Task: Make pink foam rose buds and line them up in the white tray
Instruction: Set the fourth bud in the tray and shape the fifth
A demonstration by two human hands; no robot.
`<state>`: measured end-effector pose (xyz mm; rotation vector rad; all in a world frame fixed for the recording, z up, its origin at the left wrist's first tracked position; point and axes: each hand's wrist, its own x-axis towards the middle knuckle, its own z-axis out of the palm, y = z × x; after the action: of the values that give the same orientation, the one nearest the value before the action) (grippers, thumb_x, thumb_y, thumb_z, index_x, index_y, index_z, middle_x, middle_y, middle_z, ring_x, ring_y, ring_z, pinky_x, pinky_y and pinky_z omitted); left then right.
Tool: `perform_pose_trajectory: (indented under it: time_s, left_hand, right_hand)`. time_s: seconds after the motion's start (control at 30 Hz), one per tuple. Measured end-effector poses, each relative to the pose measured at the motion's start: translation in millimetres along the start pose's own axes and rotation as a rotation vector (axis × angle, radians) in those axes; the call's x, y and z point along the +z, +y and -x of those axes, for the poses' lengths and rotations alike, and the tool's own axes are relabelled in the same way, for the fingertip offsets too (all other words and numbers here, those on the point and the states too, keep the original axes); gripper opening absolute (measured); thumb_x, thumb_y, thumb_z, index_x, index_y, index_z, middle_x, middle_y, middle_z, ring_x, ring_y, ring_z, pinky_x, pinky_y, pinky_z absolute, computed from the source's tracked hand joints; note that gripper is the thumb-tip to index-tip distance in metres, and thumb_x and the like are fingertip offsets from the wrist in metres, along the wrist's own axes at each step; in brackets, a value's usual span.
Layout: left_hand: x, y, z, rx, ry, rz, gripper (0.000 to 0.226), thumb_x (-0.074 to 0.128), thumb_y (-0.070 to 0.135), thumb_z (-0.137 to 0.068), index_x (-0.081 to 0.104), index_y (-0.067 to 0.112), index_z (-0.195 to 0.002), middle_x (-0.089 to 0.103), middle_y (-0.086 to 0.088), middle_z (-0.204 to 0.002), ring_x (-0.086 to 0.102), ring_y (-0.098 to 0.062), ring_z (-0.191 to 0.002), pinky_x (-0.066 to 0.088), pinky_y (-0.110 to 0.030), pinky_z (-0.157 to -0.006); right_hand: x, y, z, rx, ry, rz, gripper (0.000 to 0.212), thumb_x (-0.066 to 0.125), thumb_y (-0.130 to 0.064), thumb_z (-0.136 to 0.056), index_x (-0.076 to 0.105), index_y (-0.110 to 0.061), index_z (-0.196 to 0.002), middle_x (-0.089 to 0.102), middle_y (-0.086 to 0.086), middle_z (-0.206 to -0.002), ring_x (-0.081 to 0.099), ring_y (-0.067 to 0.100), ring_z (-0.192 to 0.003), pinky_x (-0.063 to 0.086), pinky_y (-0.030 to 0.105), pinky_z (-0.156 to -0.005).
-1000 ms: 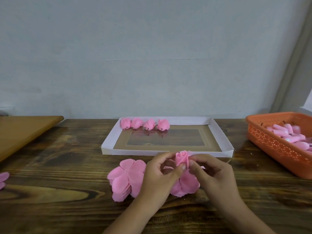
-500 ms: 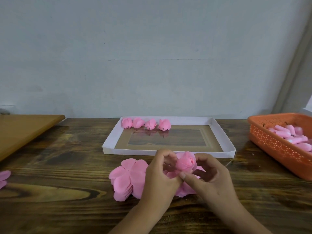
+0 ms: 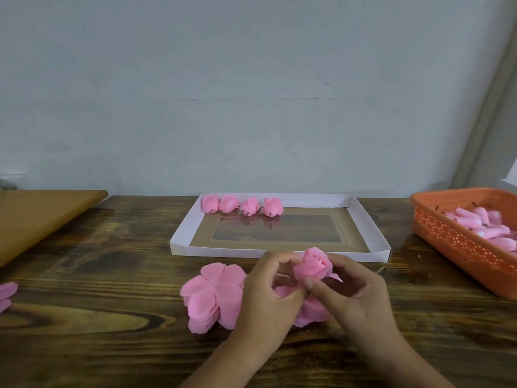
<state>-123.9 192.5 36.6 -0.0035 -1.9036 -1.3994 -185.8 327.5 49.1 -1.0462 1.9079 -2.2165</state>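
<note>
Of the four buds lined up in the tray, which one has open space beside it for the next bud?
The rightmost bud in the white tray. The other three sit packed between it and the tray's left wall.

- Table (image 3: 84, 275): dark-stained wood, strong grain, slight sheen.
- Rose bud (image 3: 313, 264) between my fingers: soft pink foam, matt.
- Petal stack (image 3: 212, 295) under my hands: thin foam sheets, matt, smooth.
- White tray (image 3: 181, 233): folded matt paper or card walls; its floor is brown card around a glossy panel that mirrors the buds.
- Orange basket (image 3: 458, 245): perforated plastic, slightly glossy.
- Board (image 3: 42, 211) at left: smooth lighter wood, satin.
- Wall (image 3: 251, 93): matt paint.
</note>
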Motion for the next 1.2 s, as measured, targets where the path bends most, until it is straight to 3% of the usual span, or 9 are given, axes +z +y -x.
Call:
perform_pose_trajectory:
  time_s: [0.23,0.4,0.53,0.6,0.7,0.83,0.93,1.07,1.2]
  left_hand:
    - [0,-3,-2,0.018,-0.006,0.003,0.019,0.079,0.042,-0.081,0.071,0.043,-0.099,0.071,0.013,-0.105,0.073,-0.015,-0.098,0.063,-0.035,-0.076]
    - [0,-7,1,0.034,-0.026,-0.041,0.024,0.075,0.037,-0.077,0.068,0.04,-0.1,0.067,0.019,-0.105,0.071,-0.009,-0.096,0.06,-0.024,-0.075]
    - [3,-8,2,0.021,-0.024,-0.02,0.025,0.077,0.038,-0.08,0.066,0.04,-0.102,0.067,0.018,-0.102,0.071,-0.011,-0.095,0.062,-0.032,-0.076]
    - [3,-7,3,-0.03,-0.044,0.026,0.027,0.075,0.037,-0.081,0.066,0.042,-0.106,0.069,0.016,-0.101,0.072,-0.013,-0.097,0.062,-0.033,-0.078]
    - [0,-3,2,-0.149,-0.069,0.086,0.033,0.064,0.031,-0.08,0.062,0.051,-0.107,0.069,0.017,-0.099,0.069,-0.01,-0.098,0.058,-0.025,-0.08]
    - [-4,0,-5,-0.398,-0.04,0.176,0.028,0.059,0.027,-0.093,0.066,0.052,-0.104,0.069,0.023,-0.105,0.068,-0.009,-0.107,0.059,-0.036,-0.088]
    - [-7,5,-9,-0.579,-0.064,0.32,0.02,0.054,0.028,-0.104,0.068,0.037,-0.115,0.075,0.014,-0.111,0.073,-0.016,-0.104,0.06,-0.033,-0.079]
    - [-8,7,-11,-0.693,-0.139,0.533,0.029,0.059,0.029,-0.103,0.063,0.015,-0.127,0.077,-0.007,-0.112,0.075,-0.025,-0.099,0.059,-0.031,-0.066]
    - [-10,-1,-13,-0.677,-0.002,0.578,0.033,0.076,0.012,-0.089,0.066,0.013,-0.121,0.078,-0.008,-0.106,0.076,-0.025,-0.096,0.06,-0.029,-0.073]
  right_hand:
    - [2,-5,1,-0.002,-0.006,-0.015,0.029,0.08,-0.017,-0.076,0.078,-0.026,-0.104,0.078,0.006,-0.103,0.074,0.025,-0.099,0.06,0.043,-0.086]
    - [3,-3,2,-0.011,-0.02,-0.014,0.03,0.08,-0.014,-0.074,0.078,-0.022,-0.102,0.077,0.008,-0.1,0.075,0.025,-0.095,0.061,0.034,-0.082]
    - [2,-1,2,-0.014,0.003,-0.021,0.024,0.078,-0.012,-0.075,0.08,-0.02,-0.098,0.079,0.008,-0.095,0.076,0.023,-0.089,0.06,0.027,-0.076]
    - [1,-3,0,-0.012,0.033,-0.032,0.023,0.078,-0.014,-0.075,0.08,-0.023,-0.096,0.079,0.005,-0.092,0.077,0.02,-0.086,0.059,0.022,-0.072]
    - [-2,-6,-3,0.015,0.087,-0.058,0.02,0.077,-0.027,-0.072,0.081,-0.029,-0.091,0.08,0.003,-0.088,0.077,0.017,-0.082,0.062,0.027,-0.067]
    - [-7,-7,-5,0.055,0.087,-0.074,0.02,0.077,-0.033,-0.069,0.082,-0.029,-0.088,0.08,0.003,-0.089,0.077,0.02,-0.086,0.061,0.033,-0.07]
    - [-8,-6,-5,0.1,0.056,-0.107,0.024,0.077,-0.034,-0.069,0.082,-0.026,-0.09,0.079,0.008,-0.092,0.076,0.028,-0.089,0.063,0.047,-0.076]
    - [-10,-6,-5,0.109,0.038,-0.107,0.026,0.077,-0.031,-0.069,0.081,-0.023,-0.093,0.079,0.012,-0.093,0.076,0.032,-0.089,0.063,0.048,-0.075]
    - [-8,-7,-6,0.056,0.037,-0.064,0.024,0.077,-0.029,-0.067,0.082,-0.023,-0.09,0.079,0.009,-0.089,0.076,0.027,-0.087,0.063,0.039,-0.076]
